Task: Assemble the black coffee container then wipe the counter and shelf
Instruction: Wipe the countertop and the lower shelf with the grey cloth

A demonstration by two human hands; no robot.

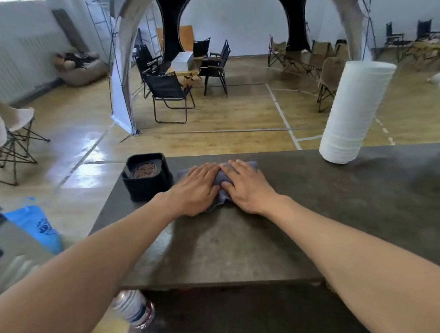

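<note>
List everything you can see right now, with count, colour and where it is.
counter: one, dark grey, centre
coffee container: one, black, counter's far left corner
cloth: one, grey-blue, on counter under both hands
paper towel roll: one, white, upright, counter's far right
folding chairs: several, black and tan, on wooden floor beyond
blue bag: one, left of counter
left hand: pressing cloth
right hand: pressing cloth

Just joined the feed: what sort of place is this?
Probably a sports hall set up as a camping-style cafe: court lines on the wooden floor, folding chairs, an arched tent.
</note>
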